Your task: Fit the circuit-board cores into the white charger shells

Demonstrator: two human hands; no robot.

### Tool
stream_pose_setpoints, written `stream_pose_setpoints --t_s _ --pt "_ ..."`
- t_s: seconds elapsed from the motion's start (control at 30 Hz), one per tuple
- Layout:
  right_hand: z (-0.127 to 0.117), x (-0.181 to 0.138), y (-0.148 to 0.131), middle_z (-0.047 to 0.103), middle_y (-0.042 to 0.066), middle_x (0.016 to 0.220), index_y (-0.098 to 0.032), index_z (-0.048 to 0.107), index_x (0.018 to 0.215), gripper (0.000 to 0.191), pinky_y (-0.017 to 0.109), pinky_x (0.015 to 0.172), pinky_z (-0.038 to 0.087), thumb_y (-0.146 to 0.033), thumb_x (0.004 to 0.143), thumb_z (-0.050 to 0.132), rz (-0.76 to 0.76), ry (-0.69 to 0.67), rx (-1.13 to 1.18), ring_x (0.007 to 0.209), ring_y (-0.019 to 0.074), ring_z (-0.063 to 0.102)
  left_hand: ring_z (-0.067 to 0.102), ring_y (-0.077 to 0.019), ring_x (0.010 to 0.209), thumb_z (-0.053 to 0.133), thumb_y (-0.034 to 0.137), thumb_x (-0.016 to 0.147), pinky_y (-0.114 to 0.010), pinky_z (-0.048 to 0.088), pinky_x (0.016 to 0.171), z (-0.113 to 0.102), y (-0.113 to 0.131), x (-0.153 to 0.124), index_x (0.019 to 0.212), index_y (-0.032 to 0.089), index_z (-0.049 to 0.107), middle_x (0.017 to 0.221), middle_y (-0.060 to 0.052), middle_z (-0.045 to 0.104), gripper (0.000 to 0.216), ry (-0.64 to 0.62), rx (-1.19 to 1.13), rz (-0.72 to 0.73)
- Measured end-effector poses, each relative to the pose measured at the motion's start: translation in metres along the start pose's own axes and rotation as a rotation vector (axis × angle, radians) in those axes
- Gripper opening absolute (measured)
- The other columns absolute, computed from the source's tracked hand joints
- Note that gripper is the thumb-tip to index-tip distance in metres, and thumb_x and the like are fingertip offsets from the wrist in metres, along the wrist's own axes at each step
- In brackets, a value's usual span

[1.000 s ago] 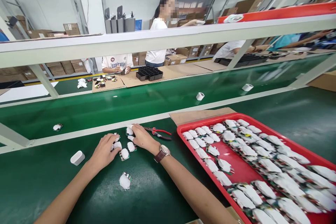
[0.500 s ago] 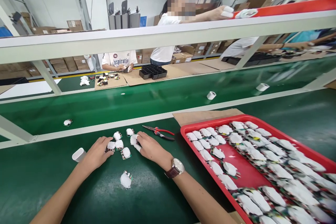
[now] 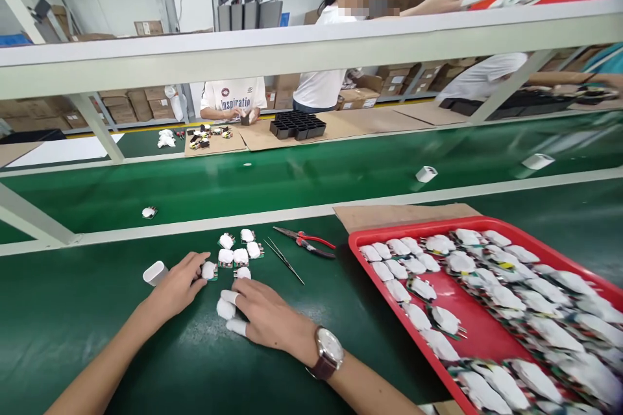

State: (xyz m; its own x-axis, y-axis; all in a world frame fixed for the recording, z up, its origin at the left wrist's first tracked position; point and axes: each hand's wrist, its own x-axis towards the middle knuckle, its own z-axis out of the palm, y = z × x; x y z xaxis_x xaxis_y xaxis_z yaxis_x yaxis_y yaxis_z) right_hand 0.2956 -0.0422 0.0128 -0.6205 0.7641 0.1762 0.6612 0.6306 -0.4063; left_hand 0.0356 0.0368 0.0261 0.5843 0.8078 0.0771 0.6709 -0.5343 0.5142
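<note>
— As the head view is the only one on file, where do the two hands stand?

— Both lie low on the green bench (image 3: 121, 350). The left hand (image 3: 178, 285) has its fingers loosely curled and narrow, the tips touching one small white part (image 3: 209, 270). Whether that part is pinched or merely touched cannot be told. The right hand (image 3: 270, 318) is palm down with fingers spread wide and flat, and holds nothing visible. Its fingertips (image 3: 226, 308) wear white cots. A wristwatch (image 3: 328, 350) sits on that wrist.

— And the like parts?

— A cluster (image 3: 240, 256) of them lies just beyond the hands, between the two and clear of the fingers. Tweezers (image 3: 287, 260) lie beyond the right hand, just right of the cluster. Red-handled pliers (image 3: 306, 243) lie farther out.

— Surroundings?

— A white rounded shell (image 3: 156, 272) stands just left of the left hand. A red tray (image 3: 360, 248) sits right of the right hand, near but apart, and is filled with rows of the same white parts. Past the hands, the conveyor belt (image 3: 292, 185) carries a stray part (image 3: 148, 212) and a white housing (image 3: 426, 174). Across the belt, other people work at their own bench (image 3: 370, 120).
</note>
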Motion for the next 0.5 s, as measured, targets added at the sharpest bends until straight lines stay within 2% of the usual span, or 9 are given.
stream_pose_setpoints --t_s 0.07,0.13,0.2,0.27,0.37,0.43,0.5 --pt "0.004 0.009 0.0 0.065 0.013 0.121 -0.018 0.068 0.11 0.013 0.043 0.091 0.056 -0.018 0.097 0.064 -0.015 0.065 -0.078 0.101 0.0276 0.064 0.074 -0.0217 0.093 0.054 0.025 0.098 -0.035 0.064 0.082 -0.006 0.006 0.002 0.146 0.028 0.054 0.123 -0.007 0.068 0.048 0.037 0.016 0.032" --pt "0.004 0.015 0.002 0.064 0.014 0.122 -0.018 0.068 0.11 0.021 0.042 0.089 0.056 -0.008 0.097 0.054 -0.007 0.116 -0.16 0.098 0.0262 0.064 0.074 -0.0237 0.101 0.055 0.032 0.101 -0.036 0.064 0.086 -0.024 0.006 0.002 0.148 0.029 0.054 0.132 -0.007 0.067 0.047 0.077 0.048 0.051" --pt "0.001 0.017 0.005 0.064 0.015 0.125 -0.018 0.067 0.115 0.022 0.043 0.091 0.057 -0.01 0.099 0.054 0.008 0.18 -0.184 0.101 0.027 0.064 0.071 -0.0272 0.113 0.056 0.041 0.103 -0.04 0.063 0.092 -0.048 -0.006 0.005 0.147 0.03 0.056 0.138 -0.008 0.066 0.045 0.167 0.102 0.031" --pt "-0.003 0.019 0.006 0.06 0.017 0.136 -0.018 0.064 0.125 0.028 0.049 0.1 0.055 -0.026 0.099 0.066 0.001 0.228 -0.153 0.116 0.0322 0.06 0.067 -0.0312 0.124 0.057 0.049 0.102 -0.043 0.06 0.099 -0.073 -0.03 0.013 0.143 0.028 0.06 0.141 -0.009 0.066 0.046 0.267 0.179 -0.041" --pt "-0.005 0.029 0.006 0.052 0.018 0.152 -0.018 0.057 0.14 0.066 0.059 0.116 0.044 -0.046 0.087 0.083 -0.023 0.219 -0.129 0.138 0.0396 0.048 0.063 -0.0359 0.129 0.057 0.052 0.099 -0.048 0.056 0.104 -0.096 -0.078 0.034 0.141 0.022 0.062 0.144 -0.014 0.065 0.052 0.348 0.274 -0.192" --pt "-0.005 0.037 0.006 0.05 0.02 0.155 -0.017 0.054 0.145 0.073 0.06 0.121 0.038 -0.045 0.085 0.085 -0.012 0.213 -0.149 0.145 0.0401 0.043 0.062 -0.0387 0.131 0.06 0.052 0.095 -0.051 0.054 0.106 -0.099 -0.107 0.051 0.143 0.017 0.061 0.144 -0.017 0.064 0.059 0.353 0.307 -0.253" --pt "-0.008 0.043 0.01 0.047 0.022 0.158 -0.015 0.054 0.146 0.07 0.061 0.124 0.034 -0.044 0.088 0.081 0.011 0.233 -0.16 0.149 0.0396 0.04 0.061 -0.0401 0.132 0.063 0.052 0.091 -0.052 0.052 0.109 -0.092 -0.129 0.067 0.143 0.015 0.061 0.145 -0.018 0.065 0.063 0.333 0.322 -0.268"
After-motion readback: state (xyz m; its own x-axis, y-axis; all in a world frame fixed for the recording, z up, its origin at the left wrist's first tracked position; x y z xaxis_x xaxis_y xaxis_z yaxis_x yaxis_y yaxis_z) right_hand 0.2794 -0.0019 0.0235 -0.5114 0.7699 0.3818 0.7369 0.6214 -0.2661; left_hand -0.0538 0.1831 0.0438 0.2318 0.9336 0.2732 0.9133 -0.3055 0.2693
